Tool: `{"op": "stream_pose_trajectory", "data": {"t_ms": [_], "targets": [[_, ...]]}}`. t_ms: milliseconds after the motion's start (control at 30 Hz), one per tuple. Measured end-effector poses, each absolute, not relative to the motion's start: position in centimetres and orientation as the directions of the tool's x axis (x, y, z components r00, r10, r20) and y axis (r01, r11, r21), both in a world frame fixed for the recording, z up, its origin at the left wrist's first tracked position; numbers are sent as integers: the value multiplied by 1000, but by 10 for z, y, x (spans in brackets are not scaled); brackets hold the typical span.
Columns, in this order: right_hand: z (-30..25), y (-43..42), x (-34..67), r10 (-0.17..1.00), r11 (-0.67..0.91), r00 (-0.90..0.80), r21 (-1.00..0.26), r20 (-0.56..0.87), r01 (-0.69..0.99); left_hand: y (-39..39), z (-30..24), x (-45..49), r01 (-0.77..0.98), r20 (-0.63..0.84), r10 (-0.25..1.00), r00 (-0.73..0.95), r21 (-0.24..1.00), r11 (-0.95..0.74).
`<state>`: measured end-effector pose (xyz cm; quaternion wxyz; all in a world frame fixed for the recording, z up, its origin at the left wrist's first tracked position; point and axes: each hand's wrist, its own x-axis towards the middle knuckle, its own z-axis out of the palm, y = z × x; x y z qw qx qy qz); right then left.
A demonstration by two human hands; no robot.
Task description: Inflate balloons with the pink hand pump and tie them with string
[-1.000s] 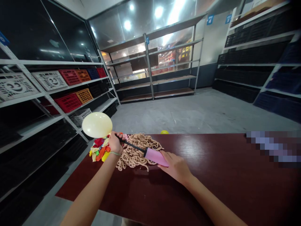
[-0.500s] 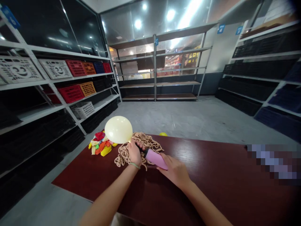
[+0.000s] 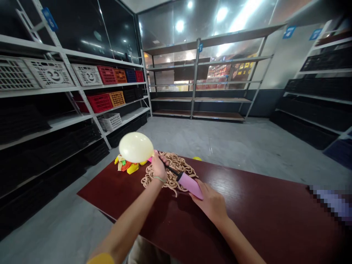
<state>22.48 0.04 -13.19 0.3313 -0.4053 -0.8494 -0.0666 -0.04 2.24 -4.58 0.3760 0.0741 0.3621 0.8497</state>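
Observation:
A pale cream balloon [image 3: 136,147], swollen and rounded, sits at the nozzle end of a pink and black balloon pump [image 3: 189,185]. My left hand [image 3: 160,168] is closed around that end, beside the balloon's neck, and bits of pink show past the fingers. My right hand [image 3: 211,201] wraps the wide pink barrel. Between the two hands a thin black rod is exposed. Under the pump lies a heap of long tan twisted balloons or cords [image 3: 176,165]; which, I cannot tell. Several limp coloured balloons [image 3: 129,167] lie behind and below the inflated one.
All this rests on a dark red table [image 3: 247,209]. A blurred-out object [image 3: 331,201] lies at its right end. Something yellow [image 3: 197,158] shows past the far edge. Shelves with crates [image 3: 100,102] line the left; metal racks [image 3: 194,99] stand ahead.
My hands have moved apart, and more of the pump's black rod shows between them. The view has turned slightly left.

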Motion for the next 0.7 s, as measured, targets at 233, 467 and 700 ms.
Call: {"op": "stream_pose_trajectory", "data": {"t_ms": [233,467,700], "targets": [[-123,9,237,609,681,-472,-115,637,723,32,-63,55,-519,-31,744,-667,736,-435],[-116,31,259,581,693,-549,-12,601,721,41,-34,-19,-504,-49,681,-731,712,-490],[-117,27,250,603,643,-459,-58,652,764,44,-30,-3,-468,-59,596,-801,683,-561]]}}
